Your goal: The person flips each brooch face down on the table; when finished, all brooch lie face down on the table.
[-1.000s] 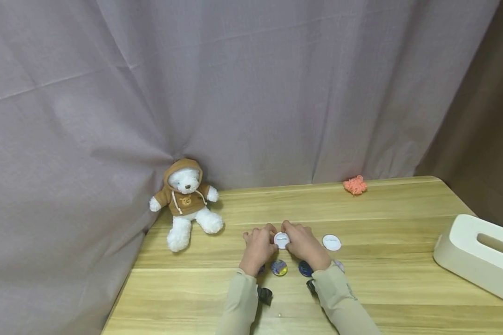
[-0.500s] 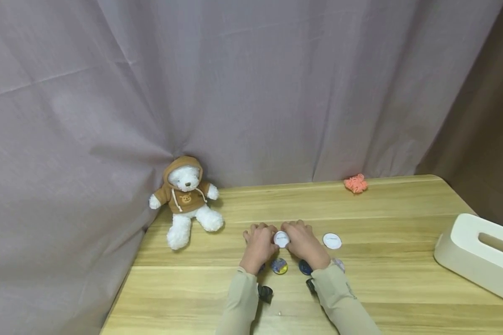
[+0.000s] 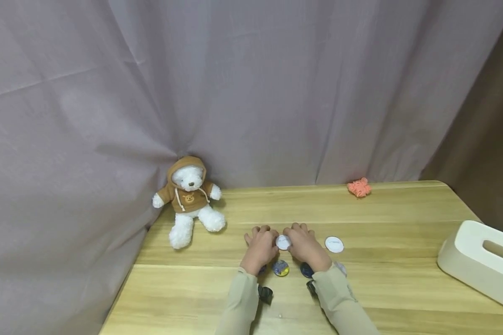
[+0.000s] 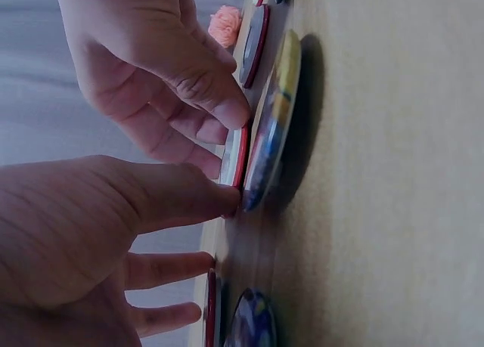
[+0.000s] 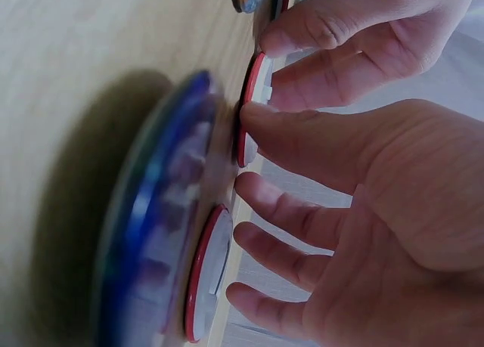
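Observation:
A round pin badge [image 3: 283,242] lies between my hands, its white back and pin facing up. My left hand [image 3: 260,249] grips its left edge, and the thumb presses the red rim in the left wrist view. On the opposite edge, my right hand [image 3: 305,246] pinches the same badge. Below the fingers of my left hand, another red-rimmed badge [image 4: 210,309] shows in the left wrist view. A further white-backed badge [image 3: 334,244] is just right of my right hand. Nearer me sit a yellow-and-purple badge [image 3: 281,268] and a dark blue badge [image 3: 306,270], the latter partly covered by my right wrist.
A white teddy bear [image 3: 189,200] in a brown hoodie sits at the table's back left. An orange tangled yarn-like thing [image 3: 359,187] lies at the back edge. To the right stands a white slotted box [image 3: 482,260]. Grey curtain [image 3: 251,93] hangs behind the wooden table [image 3: 184,298].
The head view has shifted slightly. Both hands stay at the same badge, and its pin now looks more slanted than a second ago.

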Demonstrator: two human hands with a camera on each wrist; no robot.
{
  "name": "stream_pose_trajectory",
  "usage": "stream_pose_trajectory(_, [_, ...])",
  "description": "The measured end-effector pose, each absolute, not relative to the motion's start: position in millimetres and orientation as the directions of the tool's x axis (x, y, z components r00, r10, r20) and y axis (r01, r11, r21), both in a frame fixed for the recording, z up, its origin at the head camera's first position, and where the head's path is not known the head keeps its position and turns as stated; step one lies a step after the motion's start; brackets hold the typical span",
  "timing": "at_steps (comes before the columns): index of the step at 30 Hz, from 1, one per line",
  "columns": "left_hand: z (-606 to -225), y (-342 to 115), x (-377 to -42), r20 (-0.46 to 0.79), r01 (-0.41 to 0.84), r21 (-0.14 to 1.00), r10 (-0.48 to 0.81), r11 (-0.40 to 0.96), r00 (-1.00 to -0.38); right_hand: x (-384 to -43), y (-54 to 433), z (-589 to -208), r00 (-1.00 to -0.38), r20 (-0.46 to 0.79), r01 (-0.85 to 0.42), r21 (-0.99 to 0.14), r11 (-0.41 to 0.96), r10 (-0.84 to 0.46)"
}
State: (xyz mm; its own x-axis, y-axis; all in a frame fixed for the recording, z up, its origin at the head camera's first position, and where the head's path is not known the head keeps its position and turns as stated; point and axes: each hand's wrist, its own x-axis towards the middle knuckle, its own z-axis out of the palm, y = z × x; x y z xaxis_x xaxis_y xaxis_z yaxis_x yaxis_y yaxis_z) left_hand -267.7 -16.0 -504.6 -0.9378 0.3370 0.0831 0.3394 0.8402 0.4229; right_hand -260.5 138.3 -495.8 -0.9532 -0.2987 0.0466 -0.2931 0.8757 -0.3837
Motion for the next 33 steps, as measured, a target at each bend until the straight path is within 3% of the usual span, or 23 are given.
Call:
stream_pose_trajectory(15, [-495, -40, -271, 0.048, 0.337, 0.513, 0.366, 0.790, -0.930, -260, 142, -483, -0.952, 0.071, -0.297, -0.445, 0.845, -0.296])
stream_pose_trajectory(22, [-487, -48, -274, 0.126, 0.398, 0.515, 0.391, 0.759, -0.911, -263, 135, -468, -0.943, 0.142, -0.332, -0.469, 0.819, -0.301])
stream_pose_trajectory(33, [-483, -79, -275, 0.128, 0.398, 0.511, 0.390, 0.762, -0.912, -267, 109, -459, -0.921, 0.148, -0.385, -0.474, 0.792, -0.360])
